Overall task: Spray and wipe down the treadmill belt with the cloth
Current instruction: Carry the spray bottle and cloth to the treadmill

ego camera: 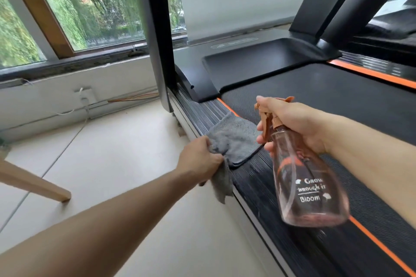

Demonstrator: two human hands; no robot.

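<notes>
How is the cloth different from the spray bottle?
The cloth is grey and floppy; the bottle is pinkish, see-through and stiff. The cloth lies on the side rail; the bottle is up in the air, tilted. Both are held: cloth by the left hand, bottle by the right hand.

The grey fluffy terry cloth (236,139) looks matt; the clear pinkish plastic spray bottle (308,186) glossy; the black rubbery treadmill belt (337,92) finely textured.

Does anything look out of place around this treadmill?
Yes. The grey cloth sits on the ribbed side rail, not the belt, one end hanging off the edge from the left hand. Loose wires trail along the wall.
</notes>
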